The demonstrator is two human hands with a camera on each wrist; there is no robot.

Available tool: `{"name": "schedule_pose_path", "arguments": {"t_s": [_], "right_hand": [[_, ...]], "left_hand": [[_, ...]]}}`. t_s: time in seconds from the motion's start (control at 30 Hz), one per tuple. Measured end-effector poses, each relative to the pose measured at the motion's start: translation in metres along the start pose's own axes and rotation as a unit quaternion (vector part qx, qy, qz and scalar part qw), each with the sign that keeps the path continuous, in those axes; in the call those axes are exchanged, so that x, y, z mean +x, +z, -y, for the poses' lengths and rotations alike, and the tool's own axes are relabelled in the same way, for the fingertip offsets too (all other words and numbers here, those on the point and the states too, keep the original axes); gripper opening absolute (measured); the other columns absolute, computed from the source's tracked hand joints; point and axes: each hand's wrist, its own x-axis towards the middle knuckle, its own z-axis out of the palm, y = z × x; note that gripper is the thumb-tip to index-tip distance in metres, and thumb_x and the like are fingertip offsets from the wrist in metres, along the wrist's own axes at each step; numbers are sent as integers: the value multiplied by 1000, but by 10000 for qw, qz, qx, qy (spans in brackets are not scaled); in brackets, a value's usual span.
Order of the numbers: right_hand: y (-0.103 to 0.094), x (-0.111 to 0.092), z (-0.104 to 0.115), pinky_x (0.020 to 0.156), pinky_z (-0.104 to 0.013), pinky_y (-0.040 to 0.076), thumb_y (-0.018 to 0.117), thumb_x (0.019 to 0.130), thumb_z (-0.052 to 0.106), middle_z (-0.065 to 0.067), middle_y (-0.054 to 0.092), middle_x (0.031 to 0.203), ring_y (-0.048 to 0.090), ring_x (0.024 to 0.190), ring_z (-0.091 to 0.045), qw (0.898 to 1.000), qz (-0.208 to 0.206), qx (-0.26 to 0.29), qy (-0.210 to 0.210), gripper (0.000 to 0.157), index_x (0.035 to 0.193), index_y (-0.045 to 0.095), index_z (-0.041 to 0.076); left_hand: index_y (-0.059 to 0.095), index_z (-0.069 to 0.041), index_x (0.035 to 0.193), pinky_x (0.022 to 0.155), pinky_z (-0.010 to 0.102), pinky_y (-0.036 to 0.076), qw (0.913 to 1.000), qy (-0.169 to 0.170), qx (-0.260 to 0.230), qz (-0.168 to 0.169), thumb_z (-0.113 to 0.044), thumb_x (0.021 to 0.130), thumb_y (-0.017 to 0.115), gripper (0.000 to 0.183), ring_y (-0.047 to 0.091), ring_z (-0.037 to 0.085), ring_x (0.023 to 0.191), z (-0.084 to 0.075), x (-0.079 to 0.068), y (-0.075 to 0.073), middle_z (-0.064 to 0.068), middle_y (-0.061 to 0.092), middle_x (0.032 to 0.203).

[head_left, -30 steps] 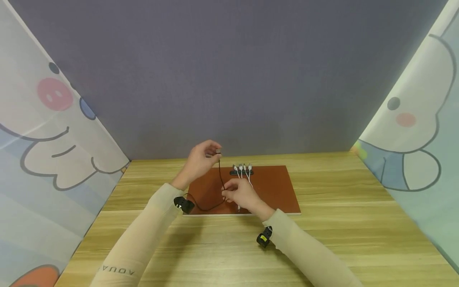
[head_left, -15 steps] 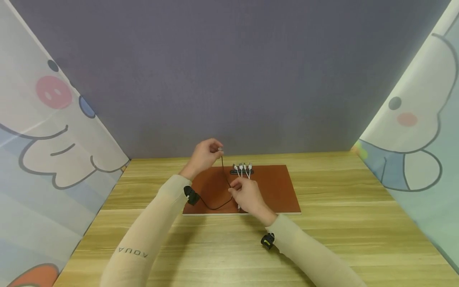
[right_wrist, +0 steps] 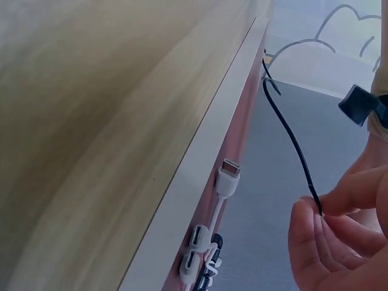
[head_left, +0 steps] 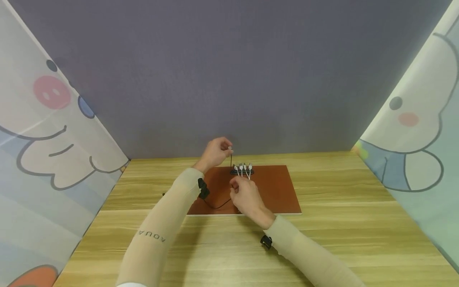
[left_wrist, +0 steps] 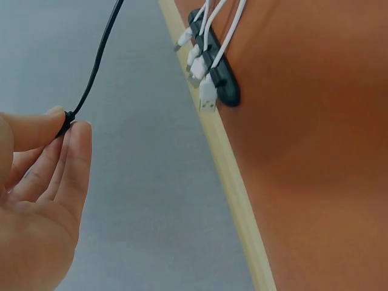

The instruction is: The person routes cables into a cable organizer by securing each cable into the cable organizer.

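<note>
My left hand pinches the plug end of a black cable between thumb and fingertips, above the far edge of a brown board. The cable drops from there to my right hand, which pinches it partway along; the right wrist view shows the cable between the fingertips. A black cable holder sits near the board's far edge. Several white cables are seated in it, their plugs, such as a USB plug, sticking out past the edge. The left fingers mostly hide the black cable's plug.
The board lies on a wood-grain table before a grey wall panel. White connectors, among them a USB-C plug, lie at the board's near edge. Printed cartoon sheets flank both sides.
My left hand has moved right with the cable's plug end, toward the cable holder. The right hand has shifted slightly right, still pinching the cable.
</note>
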Motion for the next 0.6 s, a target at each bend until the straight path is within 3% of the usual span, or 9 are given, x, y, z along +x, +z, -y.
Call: {"name": "schedule_pose_path", "arguments": {"t_s": [0.17,0.4,0.6], "right_hand": [[1,0,0,63,-31,52,68,90,1,-2,66,82,60,69,-13,9992,343,-122,161,11,101,70,0],[4,3,2,52,-28,45,67,87,-1,0,60,71,54,53,-12,9944,764,-3,728,8,95,68,2],[6,5,3,54,-30,46,63,88,-3,-2,62,73,55,57,-16,9897,1016,15,1008,8,89,68,4]], "left_hand": [[68,-6,115,81,41,54,9999,-9,50,91,-12,99,67,18,65,24,97,5,3,10,8,68,104],[67,-3,115,84,41,54,9998,-55,179,46,-9,98,68,18,65,25,97,17,3,19,10,68,105],[67,-2,116,82,41,54,9993,-242,281,28,-9,99,67,19,64,26,97,25,1,26,10,67,106]]}}
